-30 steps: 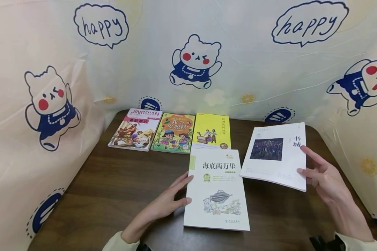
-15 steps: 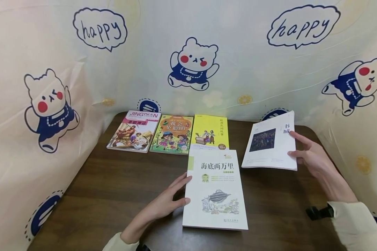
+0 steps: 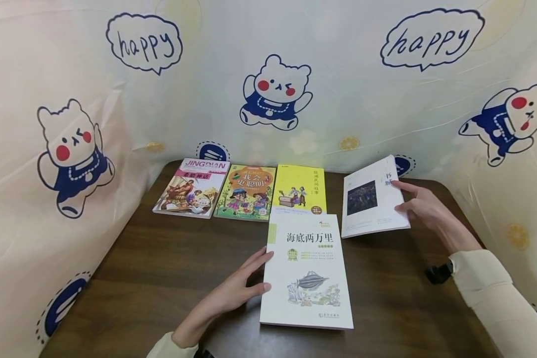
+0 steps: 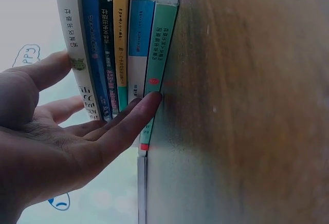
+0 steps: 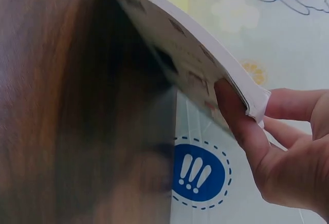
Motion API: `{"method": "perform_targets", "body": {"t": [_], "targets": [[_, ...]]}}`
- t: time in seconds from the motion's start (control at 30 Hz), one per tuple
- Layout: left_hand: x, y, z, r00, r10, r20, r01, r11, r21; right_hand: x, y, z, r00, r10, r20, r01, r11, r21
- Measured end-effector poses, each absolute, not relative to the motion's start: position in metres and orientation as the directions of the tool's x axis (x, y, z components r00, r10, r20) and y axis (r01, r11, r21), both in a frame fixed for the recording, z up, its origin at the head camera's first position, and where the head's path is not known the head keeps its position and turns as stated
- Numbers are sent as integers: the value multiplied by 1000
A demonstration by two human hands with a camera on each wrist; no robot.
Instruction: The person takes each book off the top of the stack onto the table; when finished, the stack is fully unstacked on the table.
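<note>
My left hand [image 3: 230,293] rests its fingers and thumb against the spine side of a stack of books [image 4: 105,34]. On top of that stack lies a white book [image 3: 306,278] with a grey airship drawing. The left wrist view shows several spines, from white to green, with the fingers extended along them. My right hand [image 3: 429,211] pinches the right edge of a thin white magazine [image 3: 385,219] with a dark picture on its cover. The magazine tilts, its right side raised; in the right wrist view its underside shows and the thumb presses there.
Along the back of the dark wooden table [image 3: 170,278] lie a pink-and-white book [image 3: 192,191], a green cartoon book [image 3: 246,191] and a yellow book [image 3: 300,186]. The stack overlaps the yellow book's front in view. A printed curtain [image 3: 358,99] hangs behind and at both sides.
My right hand has carried the magazine leftward and slightly back, towards the yellow book, and its tilt has grown. The left hand and the stack stay in place.
</note>
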State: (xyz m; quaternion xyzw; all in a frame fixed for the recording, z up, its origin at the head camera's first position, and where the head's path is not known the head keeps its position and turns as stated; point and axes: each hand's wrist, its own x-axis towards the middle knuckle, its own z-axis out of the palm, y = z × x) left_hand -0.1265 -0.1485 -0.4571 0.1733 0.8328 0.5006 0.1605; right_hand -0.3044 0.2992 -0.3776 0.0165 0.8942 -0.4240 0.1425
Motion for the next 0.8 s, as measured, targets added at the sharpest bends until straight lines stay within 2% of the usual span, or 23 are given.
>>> {"method": "perform_targets", "body": {"t": [0.23,0.47,0.8], "targets": [[-128,-149,-460,-890,445,-102,124,450,884,-323,292,-377,-935,-100,-341,189,673,-715],[-128,-150,-462,-891,443,-101,120,445,887,-340,292,-395,-916,-147,-373,174,693,-700],[-127,-151,-460,-882,462,-87,136,429,893,-346,291,-422,-896,-101,-432,264,662,-702]]}}
